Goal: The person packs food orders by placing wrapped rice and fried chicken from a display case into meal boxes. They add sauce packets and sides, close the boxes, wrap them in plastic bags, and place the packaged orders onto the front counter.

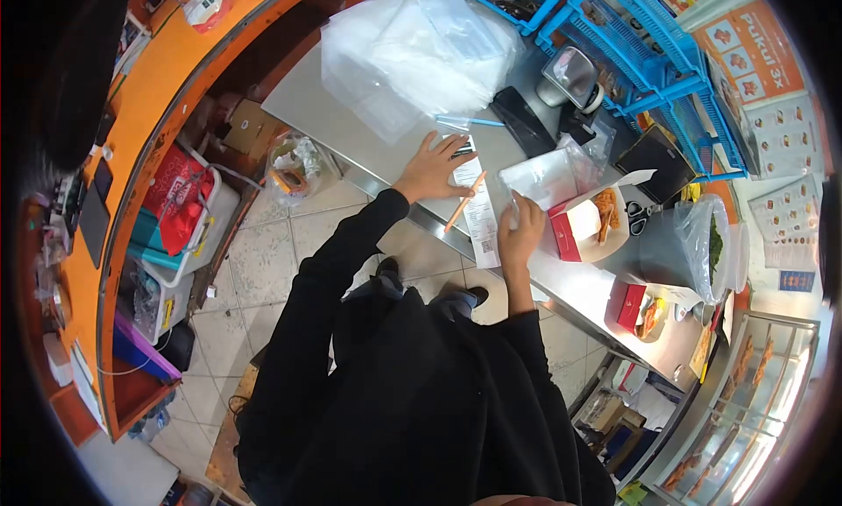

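My left hand (436, 169) lies spread on the metal table, its fingers over the top of a long white paper slip (479, 217). An orange pen (465, 203) lies slanted across the slip, close to my left thumb. The slip's lower end hangs past the table edge. My right hand (521, 230) is at the table's front edge, fingers bent, beside a clear plastic piece (545, 178); whether it holds the plastic is unclear. Right of it stands an open red and white box (582, 231) with fried food inside.
A pile of clear plastic bags (421, 54) covers the table's far left. Blue baskets (649, 59) stand behind. Further right are scissors (640, 218), a bag-lined container (675, 243) and a second red box (638, 311). An orange counter (145, 111) runs along the left.
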`<state>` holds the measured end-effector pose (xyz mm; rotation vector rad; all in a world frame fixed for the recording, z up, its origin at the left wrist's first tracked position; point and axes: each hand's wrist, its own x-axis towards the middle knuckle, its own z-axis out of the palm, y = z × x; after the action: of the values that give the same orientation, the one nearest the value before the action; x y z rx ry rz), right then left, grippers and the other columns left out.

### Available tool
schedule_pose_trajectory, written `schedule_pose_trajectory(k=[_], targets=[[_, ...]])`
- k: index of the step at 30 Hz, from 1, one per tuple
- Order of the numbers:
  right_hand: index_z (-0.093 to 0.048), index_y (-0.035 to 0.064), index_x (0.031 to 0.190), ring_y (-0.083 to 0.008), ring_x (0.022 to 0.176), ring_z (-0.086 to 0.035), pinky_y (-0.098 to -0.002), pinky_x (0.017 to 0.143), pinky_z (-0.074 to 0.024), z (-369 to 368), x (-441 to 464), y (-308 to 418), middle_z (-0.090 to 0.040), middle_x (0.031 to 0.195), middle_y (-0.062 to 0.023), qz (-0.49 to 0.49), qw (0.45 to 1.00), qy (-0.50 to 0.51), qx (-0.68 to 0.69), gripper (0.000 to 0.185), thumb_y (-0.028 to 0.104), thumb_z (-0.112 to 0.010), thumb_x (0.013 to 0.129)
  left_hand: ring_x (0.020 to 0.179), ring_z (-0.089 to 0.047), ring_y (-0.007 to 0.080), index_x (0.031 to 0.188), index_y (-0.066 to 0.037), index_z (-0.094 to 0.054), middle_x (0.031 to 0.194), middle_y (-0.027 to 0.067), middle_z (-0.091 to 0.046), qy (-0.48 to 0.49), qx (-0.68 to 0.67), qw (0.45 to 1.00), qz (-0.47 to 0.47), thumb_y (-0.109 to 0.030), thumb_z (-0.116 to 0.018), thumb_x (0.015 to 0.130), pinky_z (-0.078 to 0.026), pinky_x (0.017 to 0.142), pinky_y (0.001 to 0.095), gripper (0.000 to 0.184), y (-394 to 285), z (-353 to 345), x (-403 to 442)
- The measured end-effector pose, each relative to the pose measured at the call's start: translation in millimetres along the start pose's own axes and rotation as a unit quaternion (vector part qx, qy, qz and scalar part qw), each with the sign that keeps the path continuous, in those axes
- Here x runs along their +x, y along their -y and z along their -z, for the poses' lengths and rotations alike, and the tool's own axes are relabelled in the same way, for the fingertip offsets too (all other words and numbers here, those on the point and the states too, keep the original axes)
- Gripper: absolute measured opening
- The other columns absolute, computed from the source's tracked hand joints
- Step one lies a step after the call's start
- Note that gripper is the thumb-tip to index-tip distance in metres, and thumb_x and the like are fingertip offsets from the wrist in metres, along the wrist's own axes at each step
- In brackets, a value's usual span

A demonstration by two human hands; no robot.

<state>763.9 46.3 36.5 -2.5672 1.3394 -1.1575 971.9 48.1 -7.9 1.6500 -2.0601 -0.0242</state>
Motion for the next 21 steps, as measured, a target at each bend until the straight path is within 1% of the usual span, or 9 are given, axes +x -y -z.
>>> schedule_pose_trajectory(k=[1,4,5,8,11,14,17,20,21], targets=[[-0.056,0.0052,0.104,-0.0311,0.086,-0.050,-0.0398,0.076,-0.0402,3,-8,-12,-0.054,0.093,-0.0141,-0.042,0.999,-0.001,-0.014,0.034,0.011,-0.060,0.071,0.124,-0.028,0.0236,0.120,-0.015,-0.048,0.131,0.0130,-0.035,-0.004,-0.003,1.000,0.000,-0.065,-0.049,0.068,-0.013,0.100,0.0501,0.072,1,-1,1],[-0.055,0.0058,0.107,-0.0337,0.090,-0.049,-0.0414,0.077,-0.0401,6,-25,-28,-0.051,0.099,-0.0181,-0.084,0.994,0.021,-0.070,0.038,0.017,-0.061,0.071,0.124,-0.028,0.0241,0.120,-0.015,-0.048,0.131,0.0137,-0.035,0.002,-0.010,1.000,0.003,-0.063,-0.051,0.068,-0.012,0.101,0.0501,0.071,0,1,1],[-0.053,0.0072,0.110,-0.0368,0.094,-0.048,-0.0435,0.079,-0.0402,2,-29,-30,-0.048,0.106,-0.0215,-0.083,0.992,0.038,-0.090,0.044,0.023,-0.063,0.070,0.124,-0.028,0.0241,0.120,-0.015,-0.047,0.131,0.0140,-0.035,0.004,-0.010,1.000,0.000,-0.062,-0.052,0.068,-0.011,0.101,0.0501,0.071,-1,2,0],[-0.056,0.0070,0.105,-0.0339,0.096,-0.049,-0.0416,0.077,-0.0421,-3,-22,-25,-0.050,0.107,-0.0183,-0.080,0.984,0.038,-0.157,0.035,0.020,-0.060,0.073,0.124,-0.028,0.0243,0.121,-0.014,-0.047,0.130,0.0147,-0.035,0.007,-0.010,1.000,-0.004,-0.061,-0.054,0.067,-0.011,0.101,0.0504,0.071,-1,4,1],[-0.059,0.0055,0.097,-0.0299,0.089,-0.053,-0.0386,0.072,-0.0440,-11,-17,-41,-0.055,0.099,-0.0139,-0.056,0.993,0.053,-0.089,0.023,0.015,-0.056,0.077,0.124,-0.027,0.0241,0.121,-0.013,-0.047,0.131,0.0148,-0.035,0.006,-0.014,1.000,-0.004,-0.061,-0.055,0.066,-0.010,0.101,0.0506,0.073,-1,3,-1],[-0.060,0.0038,0.091,-0.0260,0.078,-0.056,-0.0346,0.066,-0.0448,-14,-14,-49,-0.059,0.088,-0.0102,-0.180,0.983,0.042,0.017,0.015,0.010,-0.053,0.079,0.124,-0.027,0.0237,0.121,-0.013,-0.047,0.131,0.0147,-0.034,0.004,-0.019,1.000,-0.002,-0.062,-0.055,0.064,-0.011,0.101,0.0506,0.075,1,1,-1],[-0.059,0.0030,0.090,-0.0255,0.068,-0.056,-0.0328,0.059,-0.0439,-19,-10,-40,-0.059,0.079,-0.0110,-0.229,0.969,-0.017,0.092,0.013,0.009,-0.052,0.080,0.125,-0.027,0.0236,0.121,-0.013,-0.047,0.131,0.0146,-0.034,0.000,-0.026,1.000,0.002,-0.063,-0.055,0.064,-0.011,0.100,0.0508,0.076,1,0,-1],[-0.060,0.0025,0.088,-0.0229,0.065,-0.056,-0.0306,0.054,-0.0421,-7,8,-6,-0.059,0.080,-0.0118,-0.128,0.981,-0.041,0.143,0.011,0.007,-0.052,0.081,0.124,-0.028,0.0236,0.120,-0.013,-0.048,0.131,0.0145,-0.034,-0.005,-0.021,1.000,0.004,-0.063,-0.055,0.063,-0.011,0.100,0.0508,0.076,1,0,-1],[-0.060,0.0022,0.086,-0.0213,0.059,-0.054,-0.0303,0.052,-0.0407,-2,15,3,-0.059,0.079,-0.0129,-0.125,0.982,-0.027,0.138,0.010,0.006,-0.052,0.080,0.124,-0.028,0.0236,0.120,-0.013,-0.048,0.131,0.0143,-0.035,-0.006,-0.018,1.000,0.006,-0.063,-0.055,0.063,-0.012,0.100,0.0507,0.076,1,0,-2]])
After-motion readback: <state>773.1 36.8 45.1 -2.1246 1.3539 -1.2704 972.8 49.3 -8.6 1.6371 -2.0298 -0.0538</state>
